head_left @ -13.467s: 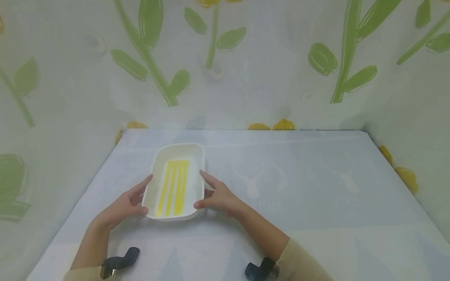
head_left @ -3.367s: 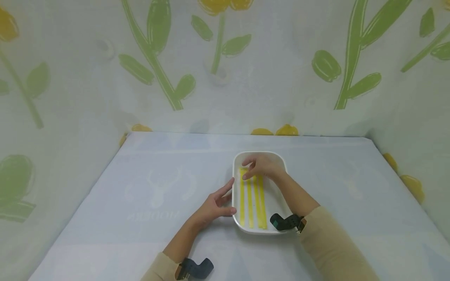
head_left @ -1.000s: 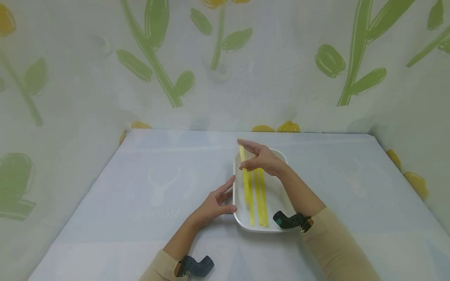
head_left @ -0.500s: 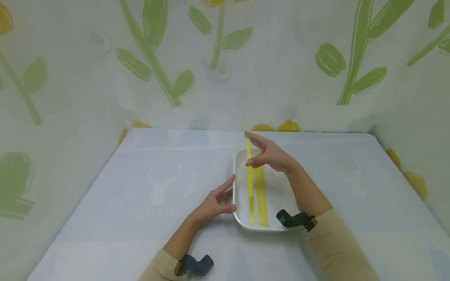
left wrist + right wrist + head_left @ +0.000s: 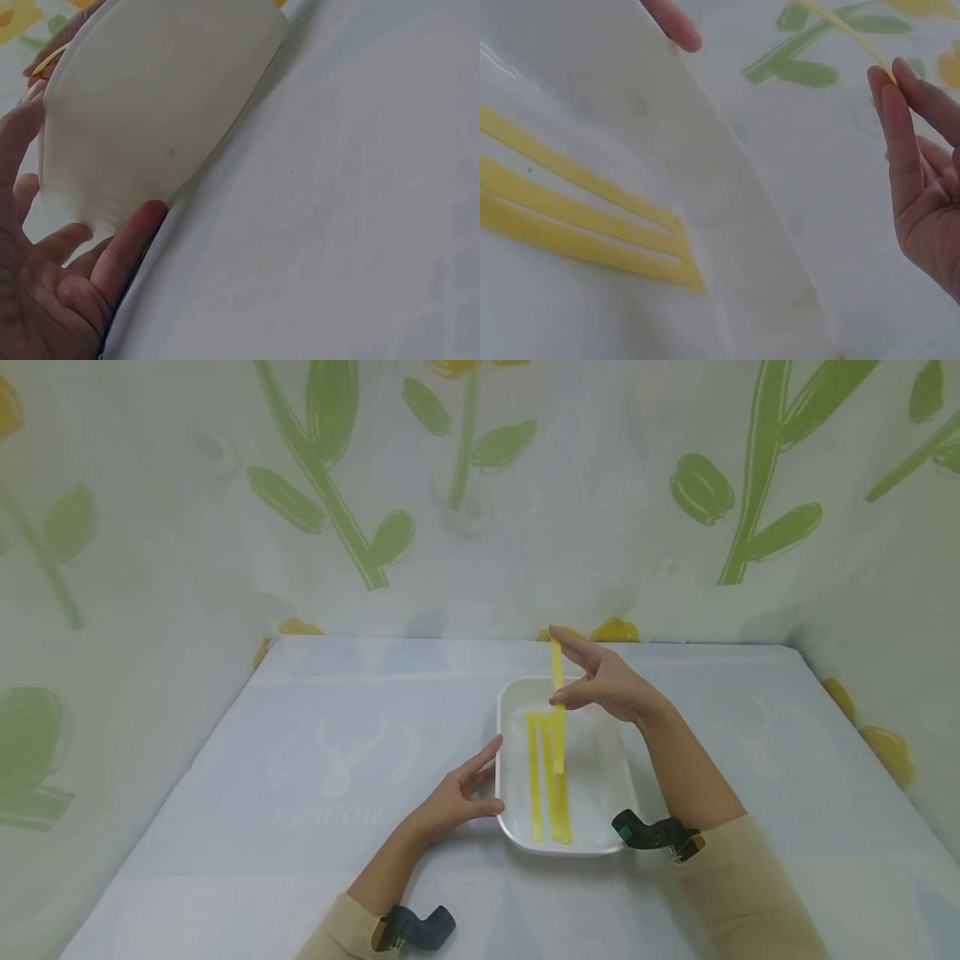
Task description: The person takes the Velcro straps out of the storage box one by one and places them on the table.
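A white rectangular tray point(image 5: 603, 768) with rounded corners stands on the table, right of the middle. Several flat yellow strips point(image 5: 535, 777) lie lengthwise on its bottom; the right wrist view shows strips point(image 5: 555, 240) joined by a crosspiece at one end. My right hand point(image 5: 607, 683) pinches one long yellow strip point(image 5: 557, 664) over the far half of the tray, its lower end hanging above the others. In the right wrist view this strip point(image 5: 847, 30) bends in an arc from the fingertips. My left hand point(image 5: 453, 797) touches the tray's left wall with extended fingers and thumb.
A pale cloth with faint deer prints covers the table point(image 5: 322, 693). Behind it and at both sides rise hangings point(image 5: 570, 527) printed with green stems and yellow flowers. Dark camera mounts point(image 5: 648, 833) sit on both wrists.
Since the oldest frame the tray has moved right and my left hand alone touches it. My right hand has lifted a strip from the tray's left side and carried it rightward.
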### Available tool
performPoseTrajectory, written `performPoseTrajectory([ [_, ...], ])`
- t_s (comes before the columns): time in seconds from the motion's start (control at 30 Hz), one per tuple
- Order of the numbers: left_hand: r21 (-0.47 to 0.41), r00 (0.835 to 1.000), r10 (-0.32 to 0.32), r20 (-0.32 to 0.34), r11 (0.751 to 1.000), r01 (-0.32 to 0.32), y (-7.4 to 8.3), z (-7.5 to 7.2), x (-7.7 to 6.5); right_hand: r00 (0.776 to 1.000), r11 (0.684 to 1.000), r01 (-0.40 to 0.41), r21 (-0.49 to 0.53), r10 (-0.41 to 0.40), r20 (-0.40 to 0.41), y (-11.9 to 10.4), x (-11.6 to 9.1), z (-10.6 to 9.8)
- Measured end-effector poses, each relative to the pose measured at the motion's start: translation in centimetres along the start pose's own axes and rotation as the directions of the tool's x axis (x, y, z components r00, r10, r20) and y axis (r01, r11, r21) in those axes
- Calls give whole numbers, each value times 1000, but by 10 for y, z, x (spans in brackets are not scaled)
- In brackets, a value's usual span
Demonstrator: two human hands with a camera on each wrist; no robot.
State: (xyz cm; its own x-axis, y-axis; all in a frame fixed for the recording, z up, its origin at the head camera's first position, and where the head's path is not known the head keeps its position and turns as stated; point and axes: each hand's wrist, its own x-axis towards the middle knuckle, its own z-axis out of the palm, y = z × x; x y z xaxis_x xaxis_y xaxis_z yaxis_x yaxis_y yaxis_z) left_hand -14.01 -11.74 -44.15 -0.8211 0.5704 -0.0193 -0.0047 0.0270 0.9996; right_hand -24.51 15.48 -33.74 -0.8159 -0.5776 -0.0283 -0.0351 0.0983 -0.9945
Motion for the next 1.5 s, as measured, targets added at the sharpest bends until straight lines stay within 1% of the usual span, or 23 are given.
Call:
performPoseTrajectory([
  [0.1,11,1000,-17,1,1000,17,-1,0,-2,1000,1000,3,23,-3,8,-1,-7,-6],
  [0.3,31,1000,-10,-11,999,11,1,1,-2,1000,999,23,44,-23,-7,-7,-25,-19],
  [0.4,41,1000,-17,-9,999,17,2,1,-4,1000,1000,16,9,-16,-26,-9,-33,-25],
  [0.53,39,1000,-18,-11,999,18,1,2,-4,998,998,3,-61,-7,-63,-9,-44,-35],
  [0.7,42,1000,-24,-20,999,25,0,1,-3,996,992,3,-130,-14,-89,-6,-59,-46],
  [0.87,53,999,-28,-18,998,29,1,2,-5,989,978,-69,-195,41,-143,-2,-74,-54],
  [0.93,57,999,-26,-20,998,27,1,1,-5,987,973,-85,-216,52,-154,-1,-80,-57],
  [1.0,58,999,-26,-22,998,28,1,1,-5,988,972,-79,-222,47,-147,1,-85,-61],
  [1.17,47,999,-24,-27,999,26,3,1,-6,997,975,-37,-218,20,-79,5,-97,-67],
  [1.33,31,1000,2,-19,1000,-2,2,2,-4,998,974,-38,-223,28,-47,13,-107,-71],
  [1.43,35,1000,10,-15,999,-9,1,2,-3,999,974,-41,-221,35,-28,21,-111,-72],
  [1.5,37,1000,3,-18,999,-3,1,2,-4,999,978,-37,-207,34,-16,26,-112,-71],
])
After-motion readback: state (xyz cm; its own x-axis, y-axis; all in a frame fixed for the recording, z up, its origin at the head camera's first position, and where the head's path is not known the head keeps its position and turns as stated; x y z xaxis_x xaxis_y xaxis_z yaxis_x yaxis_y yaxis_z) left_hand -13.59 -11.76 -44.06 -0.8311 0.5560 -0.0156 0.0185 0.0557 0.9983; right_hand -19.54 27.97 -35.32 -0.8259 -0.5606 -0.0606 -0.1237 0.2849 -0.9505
